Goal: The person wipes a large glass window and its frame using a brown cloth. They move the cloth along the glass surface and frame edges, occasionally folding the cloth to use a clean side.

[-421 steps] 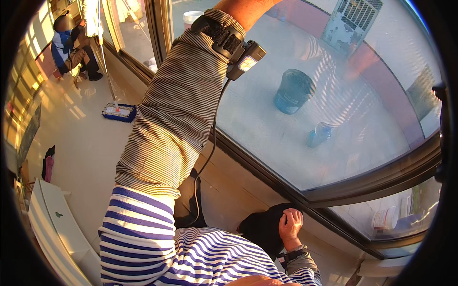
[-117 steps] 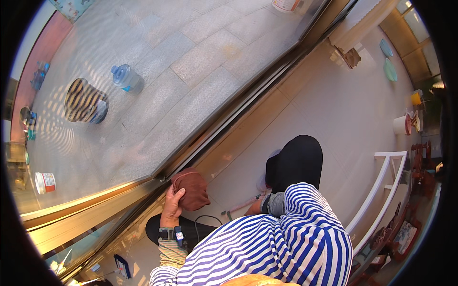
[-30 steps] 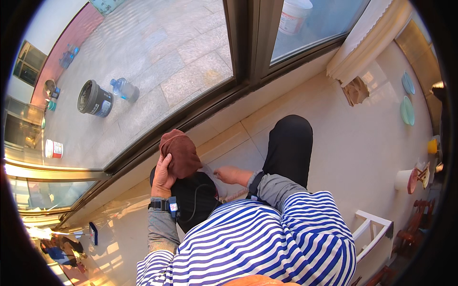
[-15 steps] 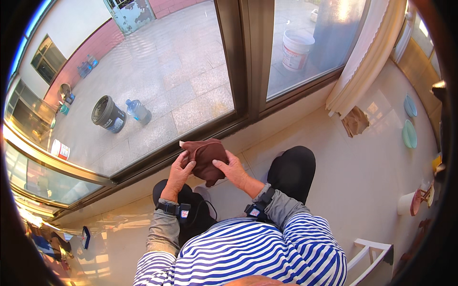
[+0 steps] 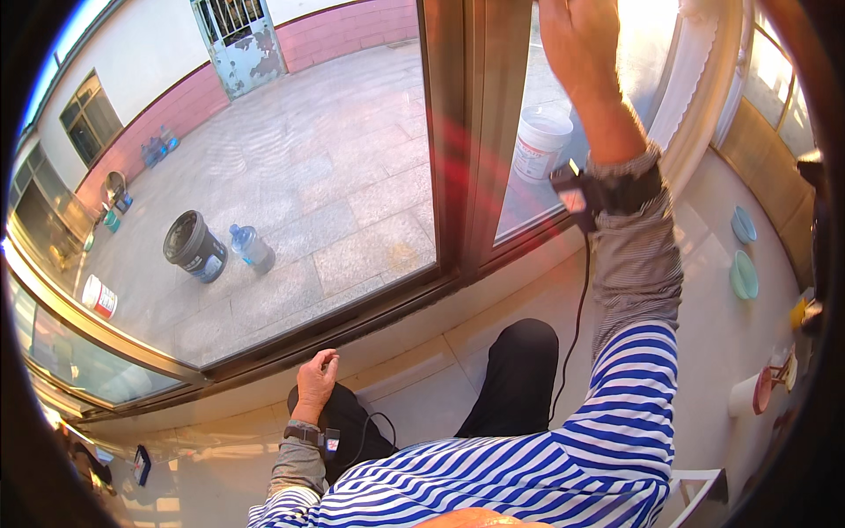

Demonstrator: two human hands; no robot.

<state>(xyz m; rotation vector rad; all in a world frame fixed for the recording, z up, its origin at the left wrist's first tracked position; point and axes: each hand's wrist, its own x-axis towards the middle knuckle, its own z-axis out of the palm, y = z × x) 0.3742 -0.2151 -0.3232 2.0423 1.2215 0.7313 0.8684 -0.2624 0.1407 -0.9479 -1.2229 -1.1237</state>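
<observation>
My right hand [image 5: 583,44] is raised high in front of the window glass at the top of the view. Its fingertips run past the upper edge, so what they hold or touch is hidden. Low by the window sill, above my left knee, my left hand [image 5: 316,378] is closed with its fingers curled together and nothing visible in them. The brown cloth is out of sight. Tall glass panes in a dark brown window frame [image 5: 453,176] stand before me.
Outside the glass are a black bucket [image 5: 195,246], a clear plastic water jug [image 5: 252,248] and a white bucket [image 5: 543,141]. A pale curtain [image 5: 704,97] hangs at the right. Two green-blue basins [image 5: 744,275] sit on the right-hand floor. A white stool [image 5: 700,497] is beside me.
My hands have parted. The right has swung up to the upper right along the window; the left has dropped lower. The brown cloth, held in both hands before, has left view.
</observation>
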